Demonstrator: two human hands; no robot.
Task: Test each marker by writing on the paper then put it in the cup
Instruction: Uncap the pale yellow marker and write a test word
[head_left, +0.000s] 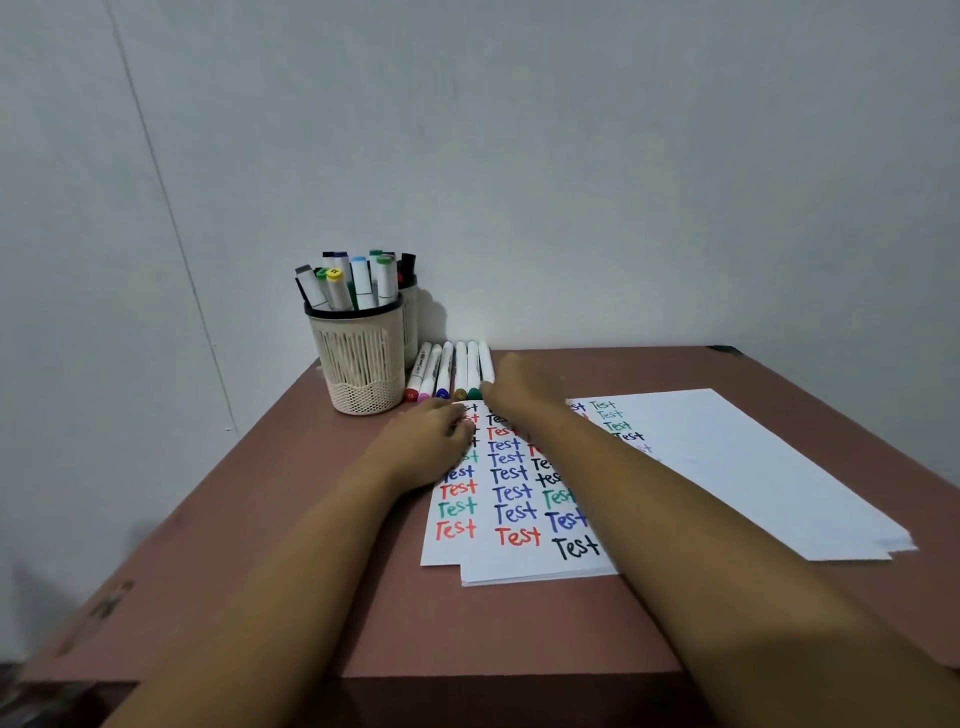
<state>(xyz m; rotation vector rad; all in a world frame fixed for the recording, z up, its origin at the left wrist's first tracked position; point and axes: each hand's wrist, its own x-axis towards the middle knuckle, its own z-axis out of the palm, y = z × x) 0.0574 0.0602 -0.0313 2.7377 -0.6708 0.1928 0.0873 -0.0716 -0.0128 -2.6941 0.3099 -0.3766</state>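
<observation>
Several white markers (447, 370) with coloured caps lie side by side at the table's far edge, just beyond the paper (511, 512). That sheet is covered with rows of the word "Test" in several colours. A beige mesh cup (358, 364) at the back left holds several markers upright. My right hand (519, 384) reaches over the paper and touches the rightmost marker in the row; whether its fingers close round it is hidden. My left hand (428, 447) rests flat on the paper's top left corner.
A second cup (410, 312) with dark markers stands behind the beige one against the wall. A mostly blank white sheet (753, 467) lies to the right, overlapping the written one. The brown table (311, 545) ends at the wall behind and at a front edge near me.
</observation>
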